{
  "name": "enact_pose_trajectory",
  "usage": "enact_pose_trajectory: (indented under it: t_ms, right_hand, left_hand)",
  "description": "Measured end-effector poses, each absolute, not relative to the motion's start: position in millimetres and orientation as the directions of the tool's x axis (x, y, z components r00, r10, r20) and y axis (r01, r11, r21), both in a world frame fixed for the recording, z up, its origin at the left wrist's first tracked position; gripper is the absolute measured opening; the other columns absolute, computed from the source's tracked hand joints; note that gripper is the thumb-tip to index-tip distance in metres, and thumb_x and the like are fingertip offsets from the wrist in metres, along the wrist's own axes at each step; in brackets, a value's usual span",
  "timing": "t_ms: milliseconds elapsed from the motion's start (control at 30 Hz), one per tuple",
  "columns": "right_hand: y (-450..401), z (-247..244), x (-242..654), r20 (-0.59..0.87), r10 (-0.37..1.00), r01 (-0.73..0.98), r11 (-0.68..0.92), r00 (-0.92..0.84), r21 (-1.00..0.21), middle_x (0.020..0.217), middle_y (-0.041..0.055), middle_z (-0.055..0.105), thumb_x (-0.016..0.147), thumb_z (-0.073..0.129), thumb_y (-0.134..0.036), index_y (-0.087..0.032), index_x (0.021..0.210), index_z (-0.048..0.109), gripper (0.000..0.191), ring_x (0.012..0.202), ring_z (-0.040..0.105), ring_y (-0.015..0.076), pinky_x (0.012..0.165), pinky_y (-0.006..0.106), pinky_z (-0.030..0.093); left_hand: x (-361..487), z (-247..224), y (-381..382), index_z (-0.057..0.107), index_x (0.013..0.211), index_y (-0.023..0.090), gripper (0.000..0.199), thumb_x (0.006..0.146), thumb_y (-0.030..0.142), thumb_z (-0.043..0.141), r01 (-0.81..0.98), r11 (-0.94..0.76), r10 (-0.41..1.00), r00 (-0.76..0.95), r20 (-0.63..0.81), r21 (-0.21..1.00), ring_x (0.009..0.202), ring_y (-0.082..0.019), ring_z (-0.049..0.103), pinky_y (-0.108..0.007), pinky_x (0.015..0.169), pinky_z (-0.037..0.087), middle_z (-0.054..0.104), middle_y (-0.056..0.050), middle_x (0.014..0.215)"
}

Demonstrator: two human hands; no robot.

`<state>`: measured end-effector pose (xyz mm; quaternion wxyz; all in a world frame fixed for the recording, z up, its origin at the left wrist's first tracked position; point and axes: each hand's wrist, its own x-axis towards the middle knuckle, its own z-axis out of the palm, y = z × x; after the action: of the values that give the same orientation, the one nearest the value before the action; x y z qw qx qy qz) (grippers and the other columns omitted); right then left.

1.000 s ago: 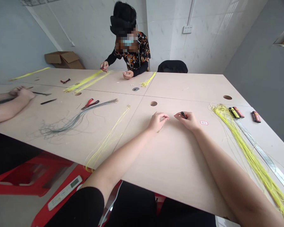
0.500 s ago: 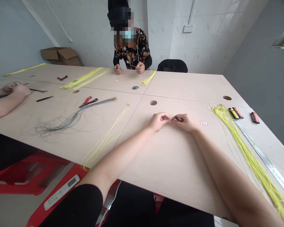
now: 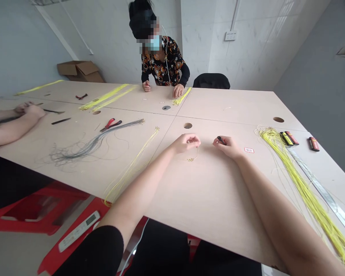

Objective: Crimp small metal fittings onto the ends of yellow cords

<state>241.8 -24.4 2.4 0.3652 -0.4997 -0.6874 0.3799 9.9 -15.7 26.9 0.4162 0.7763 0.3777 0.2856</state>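
Note:
My left hand (image 3: 188,143) is raised a little over the table, its thumb and fingers pinched together. From the pinch a thin yellowish cord (image 3: 198,151) hangs down towards a small cluster of gold-coloured pieces (image 3: 191,159) on the tabletop. To its right, with a gap between them, my right hand (image 3: 227,146) is closed around a small dark stick-like object (image 3: 221,140). Most of that object is hidden by the fingers. A small red-bordered label (image 3: 249,150) lies just right of my right hand.
Yellow cords (image 3: 299,182) run along the right side, beside black-and-red cylinders (image 3: 291,138) and a silvery strip (image 3: 322,195). To the left lie a few yellow cords (image 3: 135,159), grey cords (image 3: 94,142) and red-handled pliers (image 3: 110,124). Two co-workers (image 3: 163,61) (image 3: 17,124) sit at the table.
My hands have moved apart, the left one slightly leftwards and the right one slightly rightwards. The co-worker opposite has brought a hand to the yellow bundle there.

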Motion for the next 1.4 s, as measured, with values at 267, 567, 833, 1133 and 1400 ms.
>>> enact_pose_trajectory:
  t_ms: [267,567,833,1133,1400]
  right_hand:
    - [-16,-8,249,0.107,0.994,-0.07,0.106,-0.013,-0.992,0.052,-0.0075,0.025,0.065,0.059,-0.036,-0.022,0.071,0.048,0.019,0.046,0.02,0.0078,0.046,0.025,0.018]
    - [-17,0,250,0.128,0.991,-0.156,0.132,0.034,-0.979,0.05,-0.0091,0.016,0.065,0.063,-0.045,-0.024,0.069,0.041,0.03,0.043,0.015,0.0082,0.042,0.026,0.016]
    - [-18,0,250,0.12,0.992,-0.158,0.125,0.041,-0.979,0.051,-0.0087,0.017,0.065,0.064,-0.044,-0.024,0.068,0.038,0.033,0.044,0.014,0.0081,0.043,0.026,0.016]
    - [-14,-6,249,0.086,0.996,-0.178,0.087,0.014,-0.98,0.052,-0.0075,0.028,0.064,0.065,-0.034,-0.021,0.069,0.046,0.023,0.044,0.02,0.0062,0.044,0.025,0.018]
    - [-17,-9,246,0.109,0.994,0.148,0.11,-0.014,-0.983,0.059,-0.004,0.037,0.071,0.059,-0.032,-0.019,0.07,0.05,0.016,0.05,0.03,0.007,0.048,0.025,0.022]
  left_hand:
    - [-16,30,-17,0.064,0.064,0.02,0.018,0.052,0.029,0.075,0.61,-0.434,0.706,0.688,-0.17,0.663,0.063,-0.011,0.054,-0.023,0.056,0.036,0.064,0.0,0.074]
    - [-23,31,-12,0.063,0.058,0.02,0.015,0.057,0.031,0.073,0.642,-0.425,0.764,0.632,-0.127,0.638,0.056,-0.01,0.05,-0.023,0.053,0.034,0.063,0.0,0.067]
    - [-30,25,-7,0.065,0.07,0.023,0.004,0.067,0.026,0.064,0.776,-0.418,0.879,0.476,-0.006,0.472,0.063,-0.014,0.053,-0.025,0.059,0.035,0.064,0.0,0.07]
    - [-36,19,0,0.06,0.098,0.022,0.019,0.081,0.024,0.053,0.942,-0.192,0.98,0.169,0.105,0.274,0.096,-0.021,0.06,-0.027,0.07,0.042,0.066,-0.006,0.105]
    - [-45,14,6,0.058,0.105,0.019,0.022,0.086,0.024,0.047,0.979,0.087,0.986,-0.111,0.126,0.182,0.103,-0.024,0.06,-0.033,0.078,0.048,0.064,-0.011,0.11]
